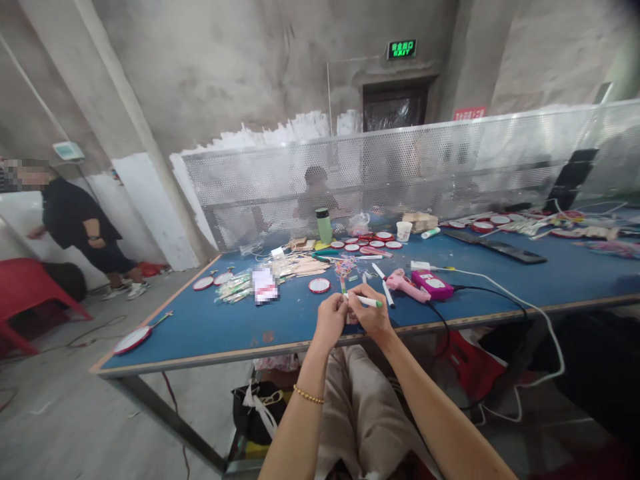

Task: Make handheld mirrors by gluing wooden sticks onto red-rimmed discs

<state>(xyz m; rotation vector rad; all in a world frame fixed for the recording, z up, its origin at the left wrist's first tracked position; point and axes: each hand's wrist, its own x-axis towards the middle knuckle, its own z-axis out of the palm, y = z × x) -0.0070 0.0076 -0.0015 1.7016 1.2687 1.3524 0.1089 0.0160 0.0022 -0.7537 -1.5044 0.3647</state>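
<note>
White marker (367,301) in right hand (374,316), left hand (331,319) close, grip obscured

Blue-topped table (200,327), green bottle (324,229), pink glue gun (407,285), white cup (404,232)

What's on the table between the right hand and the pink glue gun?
In the head view, a white pen with a dark end lies between the right hand and the pink glue gun; a second pen just beyond.
</note>
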